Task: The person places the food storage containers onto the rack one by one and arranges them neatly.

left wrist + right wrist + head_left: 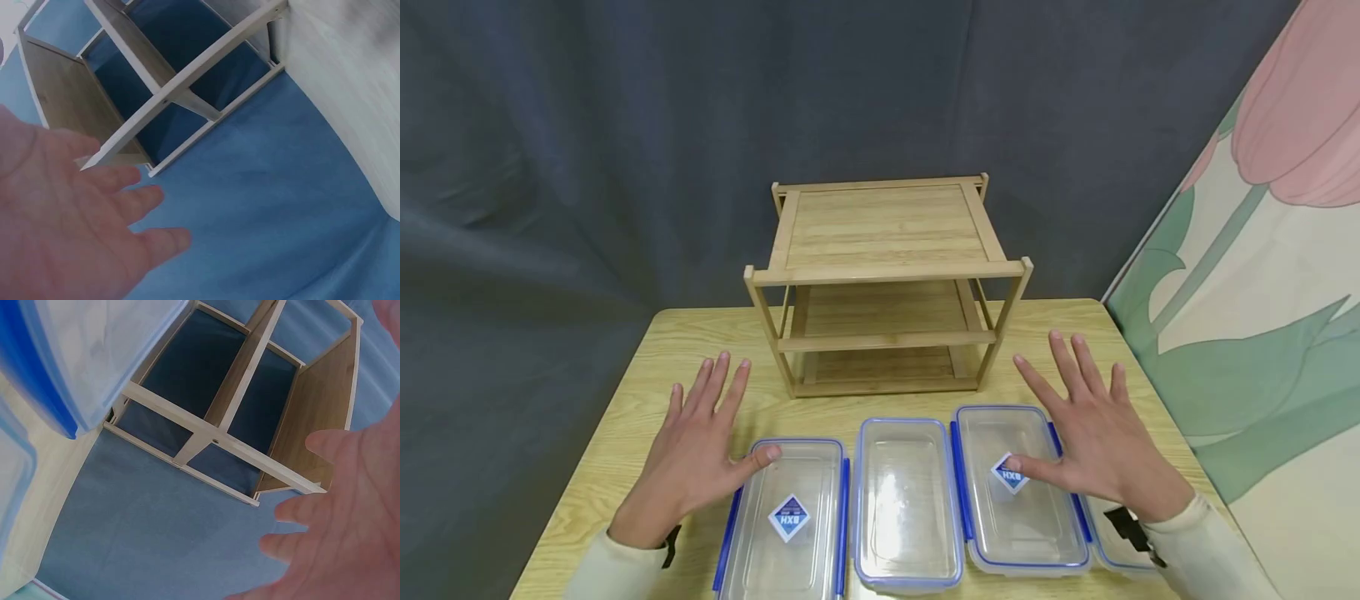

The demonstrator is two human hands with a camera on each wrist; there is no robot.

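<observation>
My left hand [695, 457] hovers with spread fingers over the left edge of a clear plastic container with a blue-edged lid [808, 483]. Palm down and fingers fanned, my right hand [1093, 433] is above another lidded container [1022, 525]; its thumb covers part of the blue label there. Neither hand holds anything. Between them lies a third clear container [910, 492] with a blue rim. A fourth container [1123, 542] is partly hidden under the right wrist. Behind the containers stands a three-level wooden shelf rack [887, 273], whose side frames also show in both wrist views.
The containers and rack stand on a light wood-grain table [625, 417]. A dark blue-grey curtain [700, 125] hangs behind the table. Along the right side is a cloth with a tulip print [1262, 333].
</observation>
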